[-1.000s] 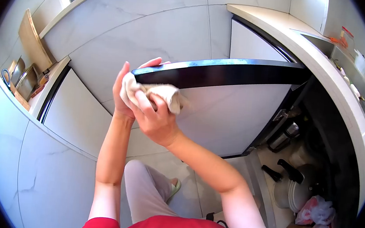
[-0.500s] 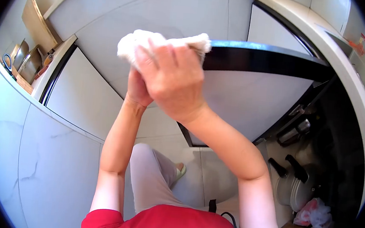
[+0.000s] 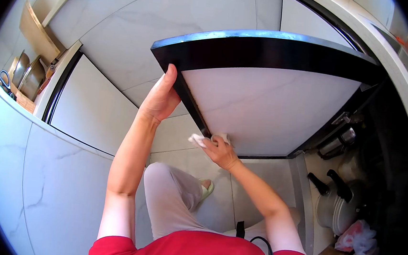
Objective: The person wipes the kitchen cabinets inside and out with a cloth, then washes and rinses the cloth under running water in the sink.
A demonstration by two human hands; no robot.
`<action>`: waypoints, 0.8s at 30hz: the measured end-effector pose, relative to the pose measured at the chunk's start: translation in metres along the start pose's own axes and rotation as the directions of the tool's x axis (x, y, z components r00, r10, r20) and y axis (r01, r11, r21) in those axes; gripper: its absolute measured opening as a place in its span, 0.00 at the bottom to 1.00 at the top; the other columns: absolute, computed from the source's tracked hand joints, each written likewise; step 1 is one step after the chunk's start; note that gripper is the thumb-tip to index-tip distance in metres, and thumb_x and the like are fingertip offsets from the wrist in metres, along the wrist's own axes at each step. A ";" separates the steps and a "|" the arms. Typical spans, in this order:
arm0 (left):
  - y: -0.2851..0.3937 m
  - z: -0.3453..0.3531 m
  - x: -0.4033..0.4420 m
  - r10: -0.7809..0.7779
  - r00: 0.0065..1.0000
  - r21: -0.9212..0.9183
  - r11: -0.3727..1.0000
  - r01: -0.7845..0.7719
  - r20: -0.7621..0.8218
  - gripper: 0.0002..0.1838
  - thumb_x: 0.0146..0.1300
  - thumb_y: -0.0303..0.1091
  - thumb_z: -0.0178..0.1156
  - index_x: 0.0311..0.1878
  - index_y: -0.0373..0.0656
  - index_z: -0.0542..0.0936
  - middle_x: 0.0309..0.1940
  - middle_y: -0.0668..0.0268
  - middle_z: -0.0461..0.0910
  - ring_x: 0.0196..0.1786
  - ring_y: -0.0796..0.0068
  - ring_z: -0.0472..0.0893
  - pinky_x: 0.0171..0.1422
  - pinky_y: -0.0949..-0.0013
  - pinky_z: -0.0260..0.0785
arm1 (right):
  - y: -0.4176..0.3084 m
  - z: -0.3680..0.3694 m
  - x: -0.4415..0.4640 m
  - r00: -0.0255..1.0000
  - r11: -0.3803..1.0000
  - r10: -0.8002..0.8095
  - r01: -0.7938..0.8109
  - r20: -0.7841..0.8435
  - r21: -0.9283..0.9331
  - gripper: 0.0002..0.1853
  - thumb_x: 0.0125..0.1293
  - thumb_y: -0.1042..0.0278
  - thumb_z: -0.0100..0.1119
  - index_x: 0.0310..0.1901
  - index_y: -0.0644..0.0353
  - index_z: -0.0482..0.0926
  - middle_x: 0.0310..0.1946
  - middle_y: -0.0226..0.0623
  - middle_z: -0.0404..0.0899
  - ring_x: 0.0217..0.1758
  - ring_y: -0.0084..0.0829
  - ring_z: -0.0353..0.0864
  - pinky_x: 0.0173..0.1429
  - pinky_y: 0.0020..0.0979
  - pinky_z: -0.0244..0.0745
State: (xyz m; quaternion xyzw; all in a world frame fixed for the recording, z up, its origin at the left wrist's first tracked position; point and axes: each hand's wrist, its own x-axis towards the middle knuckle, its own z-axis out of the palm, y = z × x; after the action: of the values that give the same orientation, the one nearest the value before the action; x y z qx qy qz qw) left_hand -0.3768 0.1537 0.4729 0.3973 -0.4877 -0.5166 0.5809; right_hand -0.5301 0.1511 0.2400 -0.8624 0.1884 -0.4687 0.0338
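Note:
A cabinet door (image 3: 268, 101) with a white panel and a dark frame stands swung out in front of me. My left hand (image 3: 162, 95) grips the door's left edge near its upper corner, thumb on the inner side and the other fingers hidden behind. Lower down, my right hand (image 3: 221, 152) is closed on a white cloth (image 3: 200, 140), pressed against the lower left part of the frame. Part of the cloth sticks out to the left past the edge.
Inside the dark cabinet at right are pots with black handles (image 3: 336, 186), a metal container (image 3: 339, 140) and plastic bags (image 3: 358, 238). On the left counter stand a cutting board (image 3: 39, 30), metal bowls (image 3: 33, 78) and scissors (image 3: 5, 79). A stone counter edge (image 3: 396, 61) runs along the right.
My right hand has moved with the cloth from the door's top left corner down to its lower left edge. My left hand now shows, gripping the door's edge.

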 end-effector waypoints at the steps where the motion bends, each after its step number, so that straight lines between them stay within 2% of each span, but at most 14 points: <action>1: -0.001 0.000 -0.001 -0.008 1.000 0.000 1.000 0.008 0.003 0.38 0.62 0.64 0.46 0.66 0.44 0.62 0.64 0.65 0.65 0.66 0.66 0.63 0.70 0.55 0.51 | 0.002 0.014 -0.021 1.000 1.000 0.009 -0.009 0.000 0.000 0.12 0.53 0.71 0.59 0.41 0.55 0.79 0.42 0.26 0.72 0.39 0.31 0.71 0.31 0.26 0.77; 3: -0.004 0.002 -0.002 0.024 0.999 -0.011 1.000 -0.024 -0.031 0.39 0.62 0.65 0.46 0.66 0.44 0.61 0.64 0.64 0.64 0.66 0.65 0.63 0.69 0.56 0.52 | 0.012 0.041 -0.057 0.983 0.972 -0.080 0.113 0.166 -0.204 0.11 0.57 0.68 0.57 0.43 0.56 0.78 0.37 0.31 0.71 0.39 0.32 0.73 0.32 0.27 0.78; 4: -0.004 0.003 -0.004 0.015 0.999 -0.012 1.000 -0.016 -0.031 0.39 0.62 0.65 0.46 0.66 0.44 0.61 0.64 0.64 0.64 0.66 0.65 0.63 0.69 0.56 0.52 | 0.013 0.054 -0.075 0.983 0.974 -0.072 0.106 0.168 -0.202 0.11 0.57 0.68 0.57 0.43 0.56 0.78 0.37 0.31 0.71 0.39 0.32 0.73 0.32 0.27 0.78; 6: 0.001 0.006 -0.006 0.000 0.999 0.006 1.000 0.000 -0.035 0.37 0.63 0.61 0.49 0.66 0.44 0.61 0.64 0.64 0.65 0.66 0.66 0.64 0.69 0.56 0.53 | 0.010 0.063 -0.088 0.949 0.987 0.152 -0.129 0.276 -0.097 0.11 0.59 0.67 0.55 0.45 0.55 0.76 0.35 0.35 0.70 0.40 0.34 0.74 0.34 0.30 0.78; 7: 0.003 0.005 -0.006 0.009 0.999 0.009 1.000 -0.009 -0.032 0.37 0.63 0.61 0.49 0.66 0.44 0.61 0.64 0.64 0.65 0.66 0.66 0.64 0.69 0.56 0.53 | 0.005 0.060 -0.086 0.952 0.987 0.146 -0.123 0.269 -0.100 0.11 0.59 0.67 0.55 0.45 0.55 0.76 0.35 0.35 0.70 0.40 0.34 0.74 0.34 0.30 0.78; 9: 0.005 0.002 -0.003 0.000 1.000 0.091 0.996 0.000 0.000 0.36 0.61 0.53 0.59 0.65 0.41 0.62 0.60 0.66 0.67 0.63 0.72 0.65 0.68 0.63 0.55 | 0.001 0.046 -0.075 0.914 0.956 0.292 -0.285 0.281 -0.067 0.12 0.60 0.67 0.54 0.47 0.53 0.75 0.33 0.37 0.69 0.41 0.36 0.75 0.37 0.33 0.78; 11: 0.016 0.011 -0.003 0.099 0.995 0.159 0.982 -0.100 0.014 0.27 0.58 0.34 0.64 0.59 0.41 0.68 0.54 0.67 0.72 0.58 0.75 0.69 0.63 0.66 0.59 | 0.012 0.021 -0.047 0.993 0.992 0.097 -0.091 0.061 -0.090 0.15 0.55 0.66 0.57 0.46 0.50 0.79 0.38 0.35 0.72 0.42 0.34 0.74 0.41 0.33 0.76; 12: 0.016 0.015 -0.004 0.096 0.995 0.158 0.983 -0.093 -0.008 0.25 0.57 0.31 0.64 0.57 0.41 0.70 0.52 0.68 0.73 0.56 0.75 0.70 0.62 0.67 0.60 | -0.012 -0.037 0.001 0.999 0.989 0.000 -0.006 -0.039 -0.150 0.16 0.52 0.66 0.59 0.45 0.49 0.80 0.41 0.33 0.73 0.43 0.34 0.74 0.42 0.33 0.76; 15: 0.022 0.028 -0.012 0.049 0.996 0.175 0.984 -0.035 -0.080 0.22 0.56 0.30 0.65 0.54 0.42 0.72 0.47 0.69 0.75 0.52 0.74 0.72 0.58 0.67 0.65 | -0.052 -0.154 0.115 0.880 0.992 -0.047 -0.015 -0.472 -0.127 0.19 0.46 0.68 0.61 0.44 0.51 0.82 0.46 0.33 0.73 0.46 0.37 0.72 0.50 0.36 0.72; 16: 0.017 0.021 -0.017 0.073 0.996 0.047 0.996 -0.071 -0.054 0.24 0.55 0.30 0.65 0.55 0.42 0.71 0.48 0.69 0.74 0.53 0.74 0.72 0.60 0.68 0.64 | -0.067 -0.187 0.150 0.828 0.988 -0.105 0.026 -0.551 -0.150 0.21 0.44 0.67 0.62 0.45 0.52 0.82 0.45 0.34 0.73 0.47 0.38 0.71 0.52 0.38 0.70; 18: 0.011 0.026 -0.019 0.094 0.996 -0.095 0.991 -0.094 -0.009 0.26 0.55 0.30 0.66 0.57 0.42 0.69 0.49 0.68 0.74 0.54 0.74 0.73 0.61 0.68 0.64 | -0.089 -0.206 0.203 0.847 0.974 -0.214 0.146 -0.486 -0.173 0.19 0.47 0.66 0.61 0.45 0.53 0.80 0.44 0.31 0.72 0.53 0.36 0.69 0.54 0.38 0.66; 21: 0.018 0.054 -0.021 0.320 0.930 -0.074 0.938 -0.338 -0.182 0.22 0.56 0.27 0.63 0.54 0.40 0.73 0.47 0.68 0.76 0.52 0.75 0.74 0.61 0.69 0.64 | -0.075 -0.174 0.230 0.896 0.876 -0.378 0.263 -0.235 -0.404 0.09 0.52 0.65 0.57 0.36 0.52 0.76 0.38 0.31 0.71 0.47 0.32 0.70 0.49 0.37 0.66; 22: 0.016 0.048 -0.018 0.318 0.933 -0.082 0.939 -0.335 -0.170 0.22 0.56 0.27 0.63 0.54 0.40 0.73 0.47 0.68 0.76 0.52 0.75 0.74 0.61 0.69 0.64 | -0.067 -0.181 0.228 0.889 0.870 -0.382 0.253 -0.253 -0.423 0.06 0.49 0.65 0.57 0.30 0.53 0.77 0.34 0.29 0.71 0.47 0.31 0.68 0.47 0.34 0.65; 24: 0.009 0.029 -0.008 0.273 0.960 0.065 0.961 -0.270 -0.059 0.21 0.55 0.27 0.64 0.53 0.40 0.73 0.47 0.69 0.77 0.52 0.76 0.74 0.60 0.70 0.63 | -0.034 -0.204 0.207 0.901 0.834 -0.348 0.172 -0.258 -0.524 0.05 0.50 0.66 0.57 0.31 0.54 0.76 0.32 0.31 0.72 0.40 0.32 0.72 0.44 0.34 0.66</action>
State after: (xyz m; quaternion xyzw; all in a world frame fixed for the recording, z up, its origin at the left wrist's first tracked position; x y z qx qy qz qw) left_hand -0.4031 0.1638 0.4869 0.3600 -0.5320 -0.4045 0.6509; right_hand -0.5866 0.1330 0.5262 -0.7652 0.1827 -0.5485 -0.2833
